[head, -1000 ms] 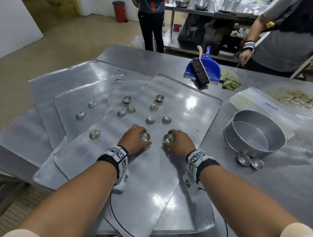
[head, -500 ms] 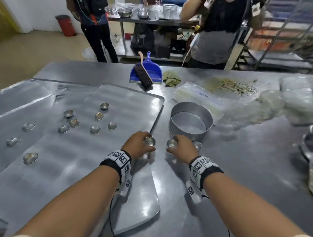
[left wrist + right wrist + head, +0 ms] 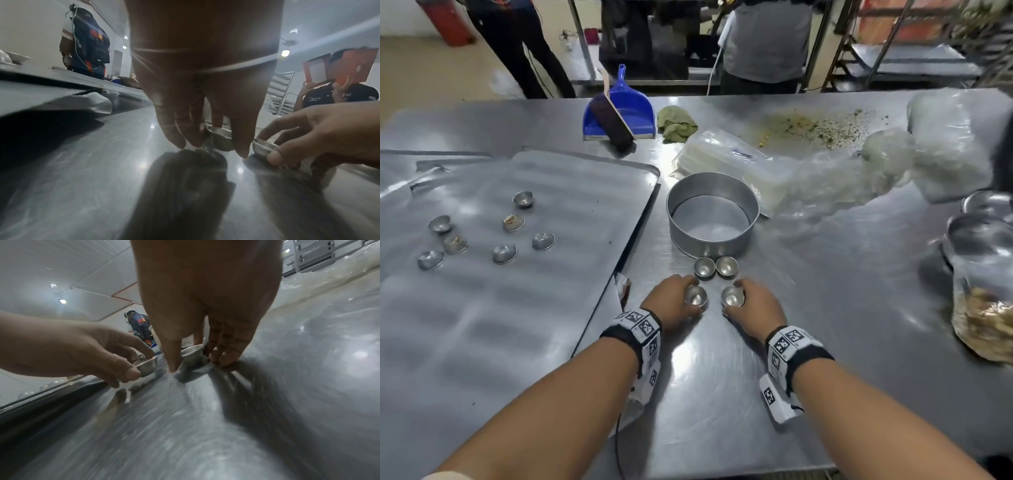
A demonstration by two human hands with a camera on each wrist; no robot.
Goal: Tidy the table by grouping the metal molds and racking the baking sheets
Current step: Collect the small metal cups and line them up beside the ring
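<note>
My left hand (image 3: 674, 301) pinches a small metal mold (image 3: 696, 296) and my right hand (image 3: 753, 305) pinches another small mold (image 3: 731, 296), both low over the steel table (image 3: 825, 308). Just beyond them two more molds (image 3: 704, 267) (image 3: 726, 266) stand in front of a round cake tin (image 3: 712, 214). Several small molds (image 3: 504, 253) lie on the top baking sheet (image 3: 482, 325) at the left. The left wrist view shows fingers (image 3: 183, 129) and thumb around the mold (image 3: 220, 138). In the right wrist view the thumb (image 3: 172, 353) and fingers grip the other mold (image 3: 192, 353).
A blue dustpan with a brush (image 3: 619, 113) and a green rag (image 3: 676, 123) lie at the back. Plastic bags (image 3: 859, 171) and crumbs (image 3: 822, 128) cover the far right. Metal bowls (image 3: 979, 236) and a bag of scraps (image 3: 986, 325) sit at the right edge. People stand behind the table.
Both hands have carried their molds rightward off the baking sheet to the bare table, down beside the two molds in front of the cake tin.
</note>
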